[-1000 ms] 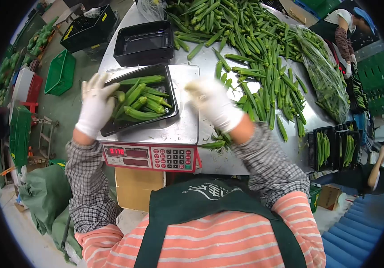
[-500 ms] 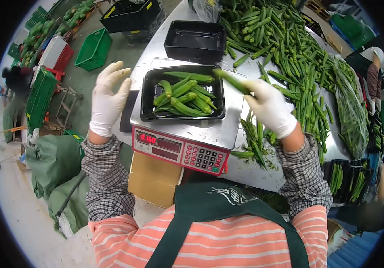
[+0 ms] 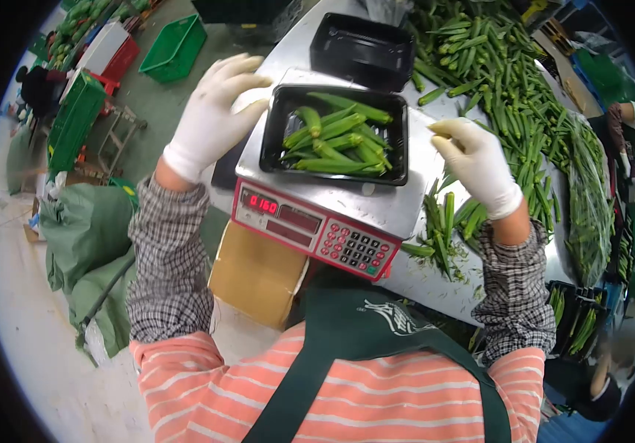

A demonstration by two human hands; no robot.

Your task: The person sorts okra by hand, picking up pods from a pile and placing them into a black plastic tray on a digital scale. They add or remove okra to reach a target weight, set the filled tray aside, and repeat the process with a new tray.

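A black tray (image 3: 400, 159) holding several green okra pods (image 3: 343, 140) rests on the metal plate of a red scale (image 3: 313, 229), whose display reads 0.160. At the tray's left side is my left hand (image 3: 217, 114), gloved in white, fingers apart and holding nothing. To the right of the tray, my right hand (image 3: 476, 159), also in a white glove, has its thumb and forefinger apart with nothing between them. Just below that hand, loose okra (image 3: 441, 229) lies on the metal table (image 3: 435, 284).
Behind the scale stand stacked black trays (image 3: 362, 52). A large okra heap (image 3: 480, 59) and a plastic bag of okra (image 3: 587, 199) lie to the right. Co-workers are at the right edge. A green crate (image 3: 173, 50) and green sacks (image 3: 84, 236) stand on the left.
The pod from my right hand is gone from its fingers, which have moved apart. My left hand has come closer to the tray. The whole view has shifted and tilted.
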